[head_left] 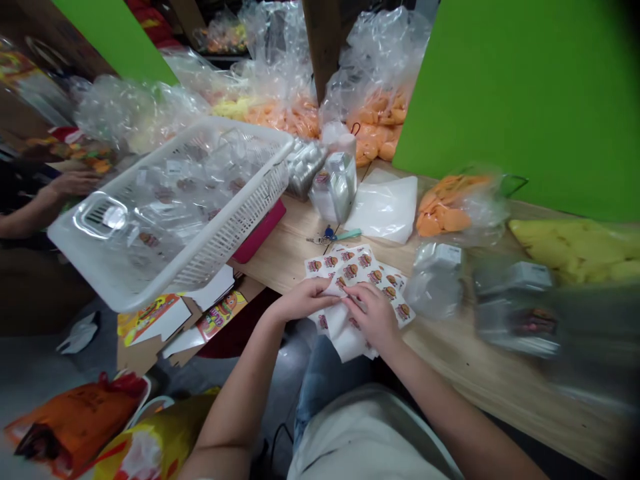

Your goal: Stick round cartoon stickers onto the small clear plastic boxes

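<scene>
Several white sticker sheets (350, 270) printed with small burger pictures lie fanned at the table's edge in front of me. My left hand (306, 299) is closed in a pinch on the near part of a sticker sheet. Across from it, my right hand (374, 315) pinches the same sheet, its fingertips close to the left ones. The sheet's lower part bends down over the edge towards my lap. Whether a single sticker is between the right fingertips is too small to tell. Just right of the sheets stands a clear plastic box (435, 280) with a white label.
A white basket (250, 213) of clear boxes stands left, on a pink container (260, 233). Behind the sheets are scissors (345, 235), a white plastic bag (383, 207) and orange pieces (445, 210). More blurred boxes (520, 320) sit right. Another person's hand (75, 183) shows far left.
</scene>
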`<state>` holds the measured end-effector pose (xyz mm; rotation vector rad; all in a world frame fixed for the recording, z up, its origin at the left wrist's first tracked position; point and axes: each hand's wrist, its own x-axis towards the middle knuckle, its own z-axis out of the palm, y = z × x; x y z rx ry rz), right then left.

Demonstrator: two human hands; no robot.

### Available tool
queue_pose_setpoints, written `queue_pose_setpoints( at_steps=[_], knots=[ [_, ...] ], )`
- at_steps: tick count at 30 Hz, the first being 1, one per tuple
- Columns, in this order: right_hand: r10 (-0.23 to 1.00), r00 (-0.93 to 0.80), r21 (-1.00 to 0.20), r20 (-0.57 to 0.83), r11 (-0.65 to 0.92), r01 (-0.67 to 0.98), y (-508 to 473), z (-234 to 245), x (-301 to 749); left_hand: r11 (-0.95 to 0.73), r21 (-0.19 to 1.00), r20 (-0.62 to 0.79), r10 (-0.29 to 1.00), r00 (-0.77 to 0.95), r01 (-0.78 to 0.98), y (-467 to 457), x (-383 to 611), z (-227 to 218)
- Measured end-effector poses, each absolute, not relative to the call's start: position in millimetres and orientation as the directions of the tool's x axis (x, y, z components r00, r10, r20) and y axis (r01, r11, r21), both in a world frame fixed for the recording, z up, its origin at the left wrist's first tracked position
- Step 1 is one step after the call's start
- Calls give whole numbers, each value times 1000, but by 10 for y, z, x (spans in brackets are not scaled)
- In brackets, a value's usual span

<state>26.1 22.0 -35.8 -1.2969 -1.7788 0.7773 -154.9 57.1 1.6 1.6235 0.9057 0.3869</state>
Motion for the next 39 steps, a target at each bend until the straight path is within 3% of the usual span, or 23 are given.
queue_pose_setpoints(
  at_steps=[3,7,9,12,16,21,25,33,36,39],
  knots=[
    [979,-153,-917,135,182,354,266,-397,324,-223,833,-175,763,622,507,593,-1533,71],
    [986,-165,-964,27,69,256,325,-405,362,-250,782,-193,773,604,570,608,-1526,95],
    [990,-137,-956,40,78,283,335,-393,350,-257,788,-174,778,603,559,601,-1523,106],
    [973,-155,-872,173,224,435,322,-368,310,-271,797,-131,794,593,540,575,-1505,119],
    [928,-247,-742,278,371,558,297,-354,267,-151,853,-165,830,533,499,542,-1470,105],
    [955,-178,-791,237,296,536,307,-385,253,21,868,-254,877,407,496,511,-1444,70],
    [978,-77,-892,192,207,402,301,-389,231,67,869,-270,894,357,491,495,-1421,73],
    [965,-73,-877,252,260,404,337,-374,260,-201,801,-104,881,461,564,495,-1381,141],
    [967,-93,-883,235,253,396,367,-385,276,-216,795,-100,875,474,567,482,-1388,129],
    [992,-27,-939,123,125,319,409,-422,279,-173,789,-140,884,446,590,497,-1424,30]
  ],
)
